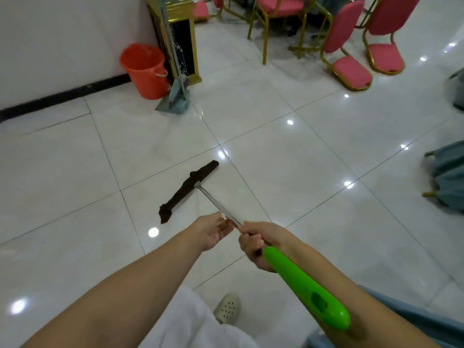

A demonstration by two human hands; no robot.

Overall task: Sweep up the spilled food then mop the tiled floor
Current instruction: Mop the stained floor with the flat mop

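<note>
Right hand (253, 243): fingers curled tight round the mop handle (305, 287), just above its green grip.
Left hand (213, 231): palm up, fingers loose, fingertips touching the metal shaft (218, 205).
Mop head (189, 190): dark cloth flat on tiled floor (288, 159), centre.
Far left: orange bucket (145, 69) and dustpan (175, 99) beside gold stand (175, 33).
Far right: pink chairs (351, 64).

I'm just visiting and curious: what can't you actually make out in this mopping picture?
Head view only:
- Bucket contents: its rim hides the inside.
- Left hand grip on the mop pole: motion blur.
- Dustpan contents: too small.
- Blue-grey cloth: cut off by the right edge.
- Spilled food: none discernible.
</note>
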